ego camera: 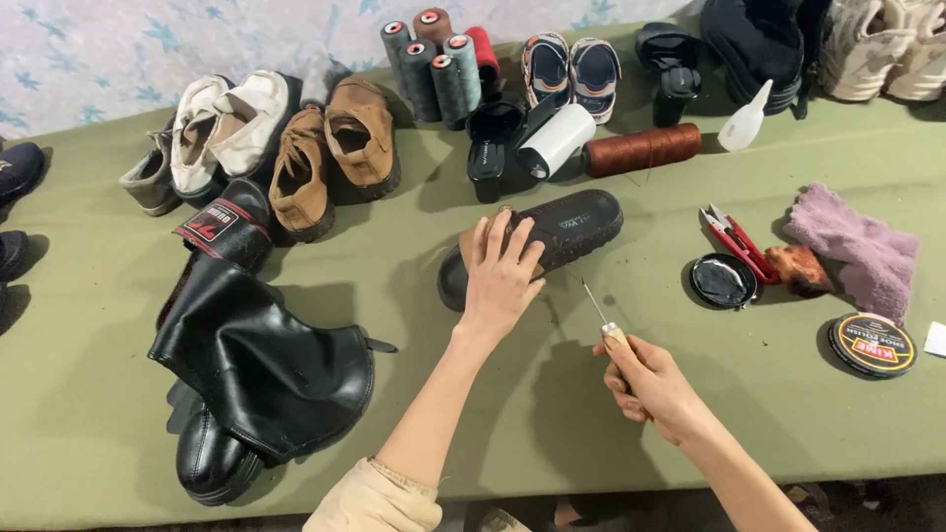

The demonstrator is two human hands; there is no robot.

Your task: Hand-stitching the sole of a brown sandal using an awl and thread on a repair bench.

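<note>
- Head view: a dark shoe (552,236) is seen lying sole-up on the green tabletop (89,394), near its middle, with the toe toward the left.
- The left hand (503,276) is laid flat on the toe end of the shoe, fingers (512,246) spread and pressing down; nothing is gripped, the shoe is only pinned.
- The right hand (650,384) is closed around the pale handle of an awl (599,310), whose thin metal point is aimed up and to the left, toward the shoe's near edge (the tip appears just short of the sole, though contact cannot be ruled out).
- Judged risk: the point is directed roughly toward the pinning hand, so a slip off the hard sole could carry it into the left fingers or wrist.
- Judged risk: the shoe is held by pressure at one end only, so a sideways push from the awl could make the heel end swing across the cloth.
- Judged risk: a thin shaft levered at an angle could bend or skid rather than bite.
- Nearby are a black boot (256,365) to the left, red pliers (734,241) and an open polish tin (722,281) to the right, well apart from the working spot, and a brown thread spool (641,150) behind the shoe.
</note>
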